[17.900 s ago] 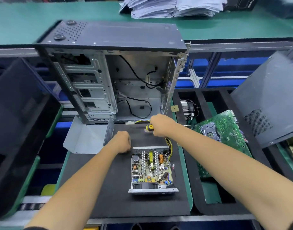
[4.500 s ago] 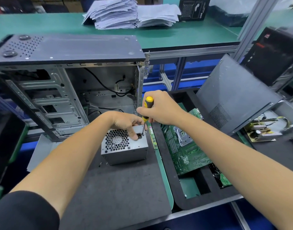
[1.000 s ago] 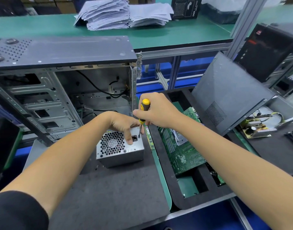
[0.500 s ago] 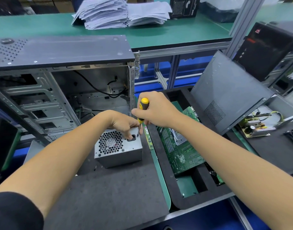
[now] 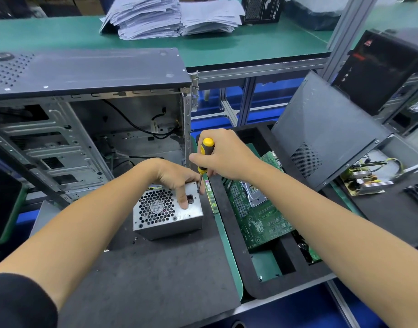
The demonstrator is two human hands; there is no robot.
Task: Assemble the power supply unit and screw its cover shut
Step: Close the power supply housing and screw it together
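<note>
The silver power supply unit [image 5: 167, 211] stands closed on the dark foam mat [image 5: 156, 268], its honeycomb fan grille facing up. My left hand [image 5: 175, 177] rests over its far top edge, fingers curled onto the top beside the black socket. My right hand [image 5: 223, 155] grips a yellow-and-black screwdriver [image 5: 204, 157] held nearly upright. The screwdriver's tip touches the unit's upper right corner. The screw itself is too small to see.
An open computer case [image 5: 85, 110] stands right behind the unit. To the right, a black foam tray [image 5: 229, 223] holds a green motherboard [image 5: 257, 216]. A grey side panel [image 5: 326, 129] leans further right, near a bare circuit board [image 5: 361, 182]. Paper stacks [image 5: 170, 17] lie on the far green bench.
Compared with 17.9 s ago, the unit has its cover on and stands fan side up. Over the last second both hands hold nearly the same pose at its top right corner.
</note>
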